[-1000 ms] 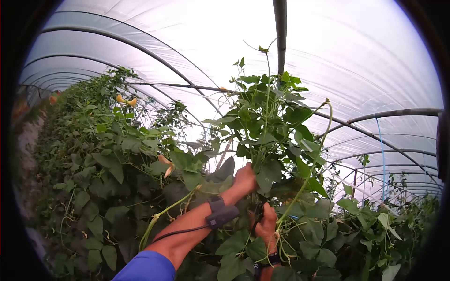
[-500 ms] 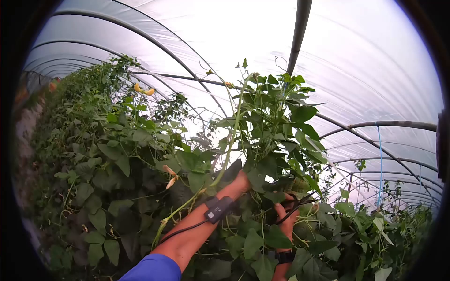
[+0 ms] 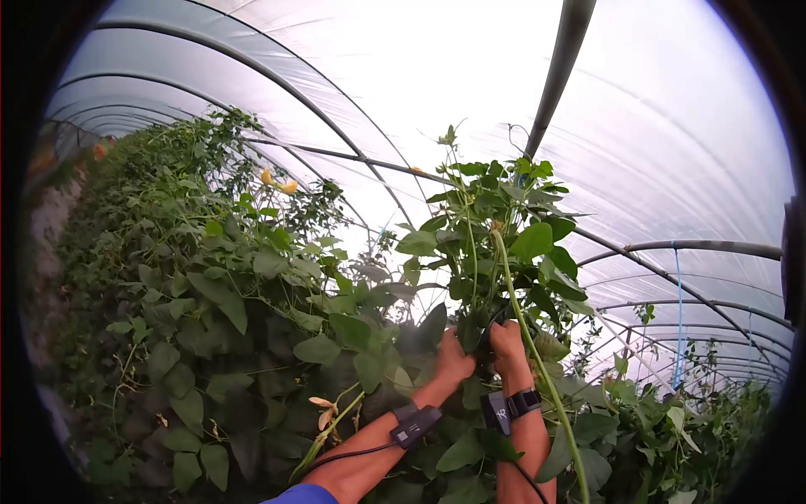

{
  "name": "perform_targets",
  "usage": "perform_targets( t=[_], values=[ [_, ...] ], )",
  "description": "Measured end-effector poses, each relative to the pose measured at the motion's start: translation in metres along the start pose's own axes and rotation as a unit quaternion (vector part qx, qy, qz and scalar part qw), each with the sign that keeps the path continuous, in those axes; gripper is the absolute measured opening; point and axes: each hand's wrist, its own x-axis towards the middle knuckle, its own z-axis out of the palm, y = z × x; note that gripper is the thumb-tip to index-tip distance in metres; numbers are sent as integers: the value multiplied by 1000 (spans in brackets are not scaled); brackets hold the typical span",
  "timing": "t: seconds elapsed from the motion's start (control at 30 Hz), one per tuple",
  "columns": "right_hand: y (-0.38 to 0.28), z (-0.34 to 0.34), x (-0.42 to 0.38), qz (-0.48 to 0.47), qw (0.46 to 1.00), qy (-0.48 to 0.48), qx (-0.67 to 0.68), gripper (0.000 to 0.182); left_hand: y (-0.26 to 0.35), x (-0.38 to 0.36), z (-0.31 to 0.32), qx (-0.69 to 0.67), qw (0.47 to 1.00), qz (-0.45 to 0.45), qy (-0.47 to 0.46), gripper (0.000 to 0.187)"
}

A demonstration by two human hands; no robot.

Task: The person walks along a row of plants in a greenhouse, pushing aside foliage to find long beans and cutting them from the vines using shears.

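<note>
Both of my hands are up among the leaves of a climbing bean vine (image 3: pixel 478 252). My left hand (image 3: pixel 454 359) is closed at the vine's stems, its fingertips partly hidden by leaves. Close to its right, my right hand (image 3: pixel 509 346) is closed too. A dark curved part of a black tool (image 3: pixel 499 317) shows at its fingers; leaves hide the rest. A long pale-green stem or pod (image 3: pixel 537 357) with a brownish upper end hangs in front of my right forearm. Each wrist wears a black strapped device, the left one (image 3: pixel 416 426) with a cable.
Dense bean foliage (image 3: pixel 193 336) fills the left side, with yellow blossoms (image 3: pixel 279 181) near its top. Pale wilted flowers (image 3: pixel 326 410) are beside my left forearm. Curved metal hoops (image 3: pixel 705 247) carry the plastic cover. A blue string (image 3: pixel 678 319) hangs at the right.
My right hand has risen and moved left, closer to my left hand, which is lower in view. The long green stem or pod shifted from across my left arm to in front of my right.
</note>
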Motion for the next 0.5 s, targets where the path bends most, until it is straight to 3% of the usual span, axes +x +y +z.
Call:
perform_targets(
  t=[0.07,0.13,0.17,0.2,0.27,0.3,0.33,0.4,0.43,0.47,0.5],
  values=[
    [6,5,14,6,1000,26,16,21,8,-8,0,-32,999,2,21,54],
    [34,4,45,33,982,49,179,23,17,-12,-2,25,996,78,43,45],
    [0,18,13,36,952,45,299,25,18,-17,-1,58,988,127,61,37],
    [6,20,18,35,953,43,299,25,17,-19,-3,58,988,128,63,37],
    [39,23,38,39,943,131,302,24,15,-23,-6,89,980,172,50,34],
    [43,27,38,42,936,175,304,24,11,-24,-4,77,986,141,54,35],
    [49,27,34,40,936,174,304,24,5,-25,-3,76,985,142,55,35],
    [43,29,9,-42,939,77,333,20,7,-33,-4,112,980,150,75,44],
    [45,26,3,-36,929,45,365,20,17,-39,-11,112,975,188,46,44],
    [49,25,-2,-35,930,49,364,20,17,-42,-13,110,975,186,43,44],
    [56,25,-8,-61,953,96,281,21,16,-45,-14,109,976,183,41,37]
  ],
)
